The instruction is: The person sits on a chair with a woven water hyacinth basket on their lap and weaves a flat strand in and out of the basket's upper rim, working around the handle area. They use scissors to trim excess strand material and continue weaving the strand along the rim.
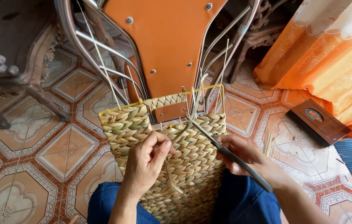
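Here I see my left hand (145, 159) pressed against the front of a tall woven basket of pale braided straw (192, 166), its fingers curled and pinching a loose straw strand (171, 176) that trails down the weave. The basket stands upright on my lap, between my knees in blue denim trousers (242, 201), with its open rim facing away from me and a thin yellow wire frame (203, 88) running along the unfinished top edge. My right hand (242, 155) is clenched around a long dark metal tool with a black handle (229, 154), whose narrow tip reaches up and left to the basket's rim, where it touches the braid. Several thin bare stalks (224, 62) stick up from the rim. Just beyond the basket stands an orange chair with chrome tube legs (167, 45), on a patterned tile floor (31, 153). To the right lie a dark flat box (319, 123) and an orange curtain (333, 62).
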